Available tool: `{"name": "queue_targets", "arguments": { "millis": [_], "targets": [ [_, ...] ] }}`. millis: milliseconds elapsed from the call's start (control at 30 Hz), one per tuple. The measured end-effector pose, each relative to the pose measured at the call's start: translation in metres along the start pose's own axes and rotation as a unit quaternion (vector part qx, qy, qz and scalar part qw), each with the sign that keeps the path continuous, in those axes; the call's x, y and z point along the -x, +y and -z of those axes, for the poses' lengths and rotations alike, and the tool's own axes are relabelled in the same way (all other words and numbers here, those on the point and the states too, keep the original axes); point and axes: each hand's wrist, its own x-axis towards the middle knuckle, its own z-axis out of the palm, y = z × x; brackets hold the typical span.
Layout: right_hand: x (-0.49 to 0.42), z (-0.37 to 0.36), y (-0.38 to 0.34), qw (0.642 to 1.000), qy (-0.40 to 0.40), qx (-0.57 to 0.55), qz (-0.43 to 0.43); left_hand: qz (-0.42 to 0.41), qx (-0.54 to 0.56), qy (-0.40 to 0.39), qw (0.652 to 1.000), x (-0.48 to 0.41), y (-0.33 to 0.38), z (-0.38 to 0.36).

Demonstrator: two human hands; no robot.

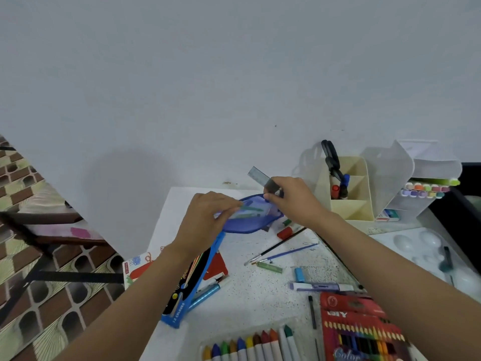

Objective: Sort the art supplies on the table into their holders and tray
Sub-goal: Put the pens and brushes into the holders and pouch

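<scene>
A blue see-through pencil pouch (247,225) is held up over the table's far edge. My left hand (208,217) pinches its near rim, holding the mouth wide. My right hand (289,198) grips a grey ruler (263,178) whose lower end goes into the pouch, and its fingers also touch the far rim. Green sticks show through the pouch wall. A cream divided holder (348,204) with scissors (331,157) and markers stands to the right. A white paint palette tray (416,246) lies further right.
Loose on the speckled table (260,295): two paintbrushes (283,252), a green tube (269,267), a blue eraser (299,274), a purple marker (321,286), a crayon set (257,345), a red coloured-pencil box (359,332), a blue pencil box (192,285). A translucent marker rack (426,190) stands at the back right.
</scene>
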Motion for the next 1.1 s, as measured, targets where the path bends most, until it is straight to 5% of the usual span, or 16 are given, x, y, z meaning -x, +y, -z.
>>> {"name": "queue_targets", "arguments": {
  "millis": [167,333,500,767,1000,1100],
  "targets": [
    [0.003,0.015,0.004,0.999,-0.032,-0.010,-0.008,-0.012,-0.182,-0.034,0.983,-0.008,-0.003,-0.023],
    [0.007,0.022,0.014,1.000,-0.010,-0.014,-0.011,0.116,-0.138,-0.169,0.969,-0.028,-0.020,-0.007],
    [0.006,0.026,-0.003,0.996,0.064,-0.054,-0.020,0.174,-0.059,-0.099,0.978,-0.033,-0.018,0.007],
    [0.019,0.028,-0.038,0.968,0.039,-0.245,-0.040,0.204,-0.051,-0.046,0.977,-0.028,-0.005,0.014],
    [0.023,0.031,-0.063,0.921,-0.002,-0.382,-0.070,0.209,-0.087,-0.084,0.970,-0.034,0.000,0.021],
    [0.022,0.028,-0.059,0.831,-0.013,-0.546,-0.110,0.194,-0.079,-0.108,0.972,-0.036,0.013,0.021]
  ]
}}
